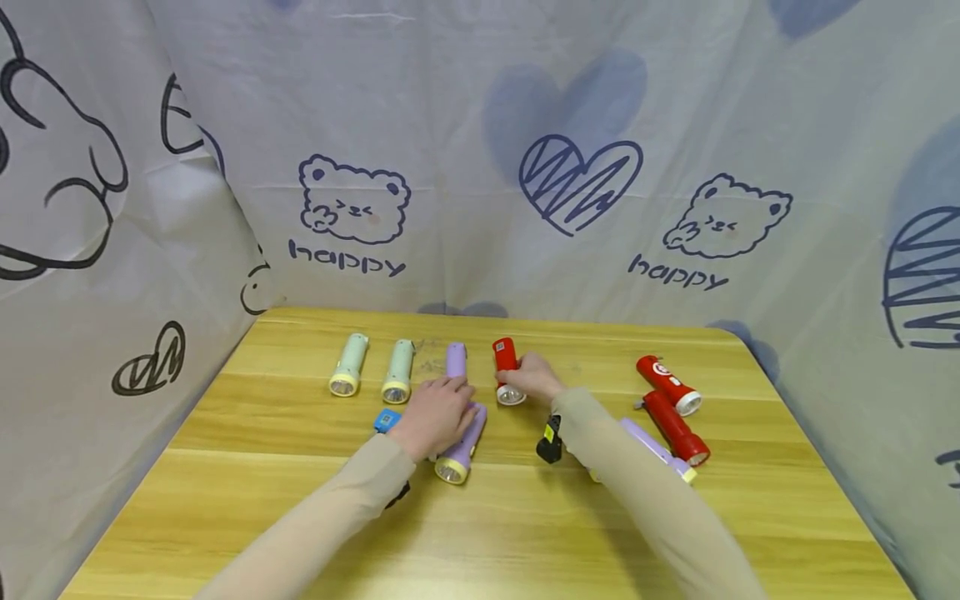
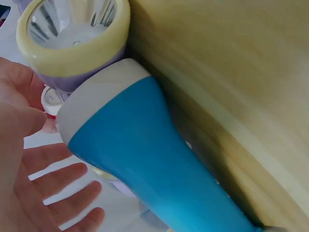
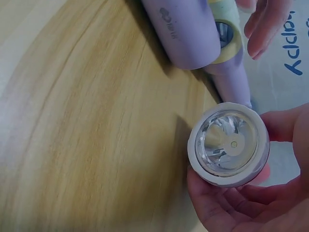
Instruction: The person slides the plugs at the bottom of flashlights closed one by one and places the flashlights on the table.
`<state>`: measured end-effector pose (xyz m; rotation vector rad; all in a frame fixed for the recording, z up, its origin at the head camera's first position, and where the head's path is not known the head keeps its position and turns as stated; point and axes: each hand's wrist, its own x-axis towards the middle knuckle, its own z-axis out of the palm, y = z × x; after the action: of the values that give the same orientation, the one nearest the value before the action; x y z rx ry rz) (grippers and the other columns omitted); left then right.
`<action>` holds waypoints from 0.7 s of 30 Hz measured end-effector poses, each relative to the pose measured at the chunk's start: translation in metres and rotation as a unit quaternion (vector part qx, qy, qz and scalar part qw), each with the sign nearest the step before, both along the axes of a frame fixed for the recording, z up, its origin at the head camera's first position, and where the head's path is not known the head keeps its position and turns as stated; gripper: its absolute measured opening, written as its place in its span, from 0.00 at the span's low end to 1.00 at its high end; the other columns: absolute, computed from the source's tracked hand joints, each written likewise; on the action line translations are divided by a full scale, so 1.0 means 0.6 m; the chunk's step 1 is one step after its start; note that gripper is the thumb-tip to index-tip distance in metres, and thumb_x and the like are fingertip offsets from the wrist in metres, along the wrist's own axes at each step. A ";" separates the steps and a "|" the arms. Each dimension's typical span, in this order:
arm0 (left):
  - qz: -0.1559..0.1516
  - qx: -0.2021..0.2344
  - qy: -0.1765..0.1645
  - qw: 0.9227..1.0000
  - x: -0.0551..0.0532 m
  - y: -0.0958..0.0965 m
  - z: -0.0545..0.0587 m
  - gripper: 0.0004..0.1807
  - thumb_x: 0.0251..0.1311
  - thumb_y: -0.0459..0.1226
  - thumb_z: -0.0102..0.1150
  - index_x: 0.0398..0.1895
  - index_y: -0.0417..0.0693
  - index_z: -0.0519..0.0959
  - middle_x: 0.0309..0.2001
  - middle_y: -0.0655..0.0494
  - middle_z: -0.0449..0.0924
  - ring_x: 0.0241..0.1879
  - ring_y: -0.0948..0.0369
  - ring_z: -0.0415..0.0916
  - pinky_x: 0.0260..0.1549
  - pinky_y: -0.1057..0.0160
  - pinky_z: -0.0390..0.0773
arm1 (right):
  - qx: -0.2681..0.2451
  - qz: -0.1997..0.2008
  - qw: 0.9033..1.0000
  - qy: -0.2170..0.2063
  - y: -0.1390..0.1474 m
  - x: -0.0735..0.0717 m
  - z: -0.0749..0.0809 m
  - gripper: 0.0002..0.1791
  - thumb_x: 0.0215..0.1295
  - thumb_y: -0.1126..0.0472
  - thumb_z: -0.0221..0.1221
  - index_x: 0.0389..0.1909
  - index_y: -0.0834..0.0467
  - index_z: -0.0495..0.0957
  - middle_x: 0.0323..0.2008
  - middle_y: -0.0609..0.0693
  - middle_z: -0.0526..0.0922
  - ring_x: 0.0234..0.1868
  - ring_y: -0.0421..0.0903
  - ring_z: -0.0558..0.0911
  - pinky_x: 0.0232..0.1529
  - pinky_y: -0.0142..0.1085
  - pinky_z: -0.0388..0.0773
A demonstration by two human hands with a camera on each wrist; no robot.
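My right hand (image 1: 532, 379) grips a red flashlight (image 1: 506, 355) around its body. In the right wrist view, the white-rimmed lens of that red flashlight (image 3: 227, 145) faces the camera between thumb and fingers. My left hand (image 1: 435, 417) hovers above two purple flashlights, a far one (image 1: 456, 358) and a near one (image 1: 472, 429) with a yellow head, partly hiding both. Its fingers (image 2: 63, 200) are spread in the left wrist view, holding nothing. Beside it lies a blue flashlight (image 2: 130, 140) with a whitish head, mostly covered by the hand in the head view.
Two pale green flashlights, one at the far left (image 1: 351, 362) and one beside it (image 1: 400, 367), lie on the wooden table (image 1: 300, 475). On the right are two red flashlights (image 1: 667, 383) and a purple one (image 1: 645, 437), partly behind my right forearm. A printed curtain (image 1: 465, 217) closes off the back.
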<state>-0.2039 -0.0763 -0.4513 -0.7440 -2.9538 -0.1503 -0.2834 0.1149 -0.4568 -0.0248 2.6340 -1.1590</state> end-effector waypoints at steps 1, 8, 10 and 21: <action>0.005 0.002 -0.009 1.000 0.000 0.001 0.002 0.22 0.76 0.49 0.49 0.61 0.44 0.79 0.65 0.46 0.78 0.64 0.48 0.76 0.66 0.48 0.75 | 0.001 0.000 1.000 0.000 -0.001 0.001 0.000 0.19 0.64 0.54 0.63 0.43 0.67 0.78 0.33 0.53 0.79 0.33 0.45 0.75 0.33 0.30 0.71; 0.034 0.013 -0.061 0.997 -0.007 0.003 0.005 0.25 0.76 0.50 0.48 0.64 0.45 0.78 0.70 0.44 0.72 0.63 0.43 0.77 0.62 0.46 0.78 | 0.023 -0.005 1.000 0.000 -0.002 0.004 -0.003 0.14 0.63 0.54 0.62 0.32 0.62 0.75 0.27 0.50 0.73 0.28 0.45 0.71 0.28 0.30 0.67; 0.038 0.013 -0.070 0.997 -0.010 0.004 0.003 0.25 0.75 0.51 0.48 0.63 0.45 0.79 0.71 0.44 0.72 0.60 0.43 0.79 0.59 0.46 0.80 | 0.033 -0.008 0.999 0.002 -0.002 0.005 -0.005 0.13 0.63 0.54 0.62 0.30 0.61 0.74 0.26 0.49 0.72 0.27 0.45 0.70 0.27 0.30 0.66; 0.041 0.023 -0.095 0.994 -0.021 0.005 0.002 0.27 0.76 0.52 0.47 0.65 0.44 0.78 0.72 0.43 0.69 0.62 0.43 0.78 0.61 0.47 0.79 | 0.065 -0.014 0.998 0.013 -0.002 0.007 -0.003 0.13 0.66 0.53 0.58 0.33 0.61 0.75 0.27 0.50 0.73 0.28 0.46 0.71 0.27 0.32 0.67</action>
<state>-0.2167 -0.0734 -0.4501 -0.6347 -3.1414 -0.2972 -0.2792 0.1136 -0.4584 0.0208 2.7358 -0.9996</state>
